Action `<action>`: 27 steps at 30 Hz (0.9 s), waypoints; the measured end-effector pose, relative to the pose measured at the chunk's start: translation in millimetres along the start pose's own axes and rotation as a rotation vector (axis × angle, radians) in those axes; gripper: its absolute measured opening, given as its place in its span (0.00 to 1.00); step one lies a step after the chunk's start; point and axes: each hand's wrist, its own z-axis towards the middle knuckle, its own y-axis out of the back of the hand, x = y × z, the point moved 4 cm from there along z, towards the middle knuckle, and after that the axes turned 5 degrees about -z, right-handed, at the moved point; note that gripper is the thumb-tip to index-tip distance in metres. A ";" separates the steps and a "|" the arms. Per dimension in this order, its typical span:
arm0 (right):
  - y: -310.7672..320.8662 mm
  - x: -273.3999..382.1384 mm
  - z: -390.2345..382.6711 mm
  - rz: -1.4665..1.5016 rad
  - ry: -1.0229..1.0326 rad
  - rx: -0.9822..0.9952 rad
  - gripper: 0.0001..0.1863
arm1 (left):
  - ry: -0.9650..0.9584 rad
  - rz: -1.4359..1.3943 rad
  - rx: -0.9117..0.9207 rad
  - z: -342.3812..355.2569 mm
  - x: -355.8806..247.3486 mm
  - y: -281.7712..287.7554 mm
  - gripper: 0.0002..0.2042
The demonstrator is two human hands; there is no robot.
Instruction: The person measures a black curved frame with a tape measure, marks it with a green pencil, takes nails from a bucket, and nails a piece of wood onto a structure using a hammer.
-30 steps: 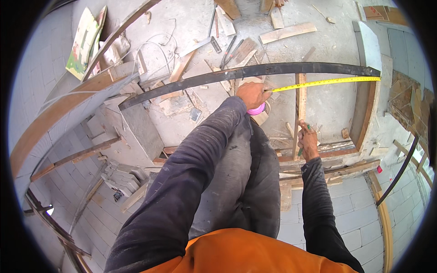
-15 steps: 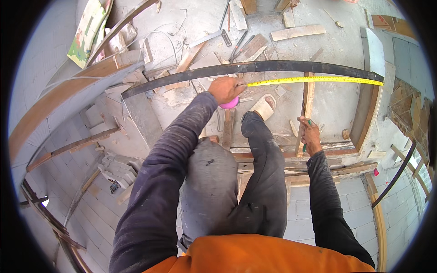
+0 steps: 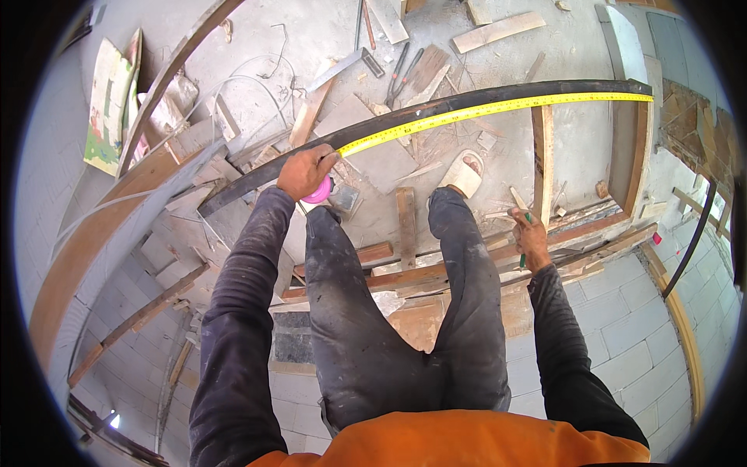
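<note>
My left hand (image 3: 305, 170) is closed on a pink tape measure (image 3: 320, 191) near the left part of a long dark beam (image 3: 591, 87). The yellow blade (image 3: 560, 99) stretches from that hand along the beam to its right end. My right hand (image 3: 531, 237) grips a slim green pencil-like item (image 3: 522, 261), low beside the upright light-wood crosspiece (image 3: 542, 163) under the beam. My legs (image 3: 467, 265) show between my arms, with a cream sandal (image 3: 465, 171) on the right foot.
Wood offcuts (image 3: 498, 33), long-handled pliers (image 3: 401, 74), a metal square (image 3: 338, 68) and wire loops lie on the concrete beyond the beam. A curved board (image 3: 74, 257) runs up the left. More timber (image 3: 677, 350) and grey blocks (image 3: 622, 303) are at lower right.
My left hand has moved leftward along the beam, paying out more yellow blade. My legs have spread apart. The right hand still holds the green item beside the crosspiece.
</note>
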 end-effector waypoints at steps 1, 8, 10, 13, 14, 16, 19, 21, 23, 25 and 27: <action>-13.1 -3.6 -4.7 0.022 -0.001 -0.009 0.12 | 0.018 0.011 -0.005 1.7 18.1 -1.0 0.17; -129.1 -17.4 -45.7 -0.068 -0.002 0.112 0.20 | 0.109 0.087 -0.035 -4.8 109.1 -2.0 0.19; -158.6 -20.7 -58.6 -0.076 -0.012 0.122 0.24 | 0.124 0.095 -0.033 -8.9 115.9 -6.4 0.19; -188.0 -11.1 -62.1 -0.069 0.118 0.063 0.31 | 0.135 0.143 -0.096 -11.8 116.1 -8.5 0.19; -193.1 -5.9 -62.7 -0.093 0.188 0.034 0.32 | 0.150 0.144 -0.096 -12.5 115.6 -9.3 0.18; -194.6 4.3 -63.7 -0.179 0.250 -0.002 0.36 | 0.179 0.153 -0.096 -13.5 113.8 -10.1 0.18; -188.2 21.8 -66.4 -0.259 0.234 0.021 0.37 | 0.176 0.147 -0.133 -15.1 110.1 -9.6 0.19; -188.2 35.3 -70.0 -0.146 0.206 0.088 0.36 | 0.185 0.137 -0.140 -16.4 108.9 -10.1 0.19; -193.7 55.0 -74.2 -0.132 0.302 0.126 0.33 | 0.201 0.144 -0.134 -16.1 108.9 -10.3 0.19; -201.2 73.1 -76.9 -0.096 0.363 0.132 0.30 | 0.219 0.159 -0.108 -15.0 109.4 -11.3 0.19; -209.3 89.5 -78.1 -0.050 0.433 0.118 0.28 | 0.225 0.166 -0.103 -14.5 109.1 -11.4 0.19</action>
